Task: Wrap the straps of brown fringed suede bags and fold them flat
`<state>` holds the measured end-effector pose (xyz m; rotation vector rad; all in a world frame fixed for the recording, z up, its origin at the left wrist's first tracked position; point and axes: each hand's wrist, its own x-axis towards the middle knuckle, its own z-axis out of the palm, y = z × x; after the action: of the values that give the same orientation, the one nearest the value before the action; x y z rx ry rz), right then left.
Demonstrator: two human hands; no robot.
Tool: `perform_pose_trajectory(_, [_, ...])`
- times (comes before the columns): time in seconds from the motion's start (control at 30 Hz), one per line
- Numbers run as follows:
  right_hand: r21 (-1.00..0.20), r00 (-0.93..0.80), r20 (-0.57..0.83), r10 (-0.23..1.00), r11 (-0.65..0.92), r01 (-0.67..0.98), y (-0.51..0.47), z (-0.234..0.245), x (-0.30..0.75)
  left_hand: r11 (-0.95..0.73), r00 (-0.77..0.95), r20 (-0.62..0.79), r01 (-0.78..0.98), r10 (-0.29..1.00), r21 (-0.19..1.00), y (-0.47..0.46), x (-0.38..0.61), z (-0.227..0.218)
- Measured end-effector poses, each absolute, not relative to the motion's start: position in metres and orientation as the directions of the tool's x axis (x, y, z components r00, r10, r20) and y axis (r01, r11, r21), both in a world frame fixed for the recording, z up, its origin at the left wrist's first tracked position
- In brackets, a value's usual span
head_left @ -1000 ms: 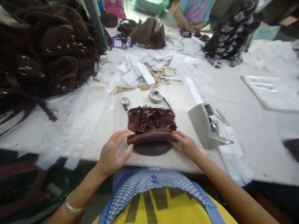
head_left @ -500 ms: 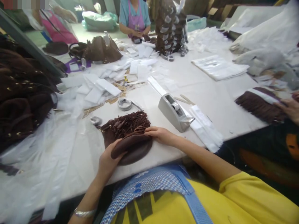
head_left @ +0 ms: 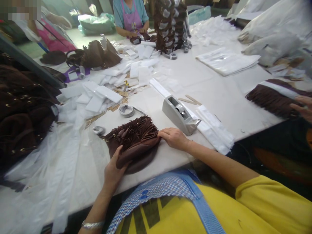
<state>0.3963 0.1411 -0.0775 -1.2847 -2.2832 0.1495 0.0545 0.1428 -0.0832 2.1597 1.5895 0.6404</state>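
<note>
A dark brown fringed handbag (head_left: 133, 139) lies on the white table at its near edge, its smooth bottom facing me. My left hand (head_left: 114, 169) grips the lower left of the bag, thumb on top and fingers tucked under the fold. At the bag's right corner, my right hand (head_left: 174, 138) pinches the edge between thumb and fingers. A wrapped grey strap coil (head_left: 126, 110) lies just behind the bag, its tail running to the fringe. A smaller wrapped piece (head_left: 98, 130) sits by the bag's left corner.
A grey tape dispenser (head_left: 180, 115) stands right of the bag, beside folded white strips (head_left: 215, 130). White foam pieces (head_left: 104, 94) are heaped behind. Brown bags (head_left: 24, 107) pile up at left. Another person's hand (head_left: 303, 107) touches a fringed bag (head_left: 273, 97) at right; a co-worker (head_left: 131, 16) sits opposite.
My right hand has shifted slightly right along the bag's edge, and the bag's bottom looks flatter and less gaping. My left hand keeps its grip. The view has tilted a little.
</note>
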Motion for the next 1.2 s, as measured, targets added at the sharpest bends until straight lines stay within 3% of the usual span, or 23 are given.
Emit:
perform_pose_trajectory(0.13, [-0.490, -0.226, 0.424, 0.877, 0.432, 0.757, 0.124, -0.067, 0.385, -0.292, 0.265, 0.131, 0.776, 0.955, 0.559, 0.142, 0.058, -0.085])
perform_pose_trajectory(0.2, [-0.508, -0.209, 0.460, 0.863, 0.449, 0.735, 0.117, -0.060, 0.373, -0.287, 0.268, 0.119, 0.771, 0.956, 0.568, 0.142, 0.059, -0.084])
perform_pose_trajectory(0.4, [-0.436, -0.294, 0.504, 0.812, 0.534, 0.724, 0.124, -0.054, 0.348, -0.352, 0.366, 0.086, 0.766, 0.927, 0.537, 0.138, 0.052, -0.059])
perform_pose_trajectory(0.6, [-0.436, -0.343, 0.481, 0.807, 0.559, 0.705, 0.135, -0.041, 0.343, -0.446, 0.362, 0.270, 0.799, 0.892, 0.404, 0.137, 0.051, -0.024])
perform_pose_trajectory(0.87, [-0.327, -0.484, 0.413, 0.772, 0.621, 0.712, 0.151, -0.013, 0.323, -0.478, 0.536, 0.113, 0.614, 0.837, 0.628, 0.164, 0.053, -0.005])
perform_pose_trajectory(1.07, [-0.299, -0.607, 0.269, 0.748, 0.664, 0.685, 0.158, -0.007, 0.320, -0.516, 0.552, 0.136, 0.624, 0.822, 0.586, 0.164, 0.062, -0.008])
perform_pose_trajectory(1.2, [-0.311, -0.632, 0.235, 0.739, 0.673, 0.672, 0.155, -0.013, 0.317, -0.557, 0.540, 0.192, 0.671, 0.820, 0.489, 0.155, 0.072, -0.018])
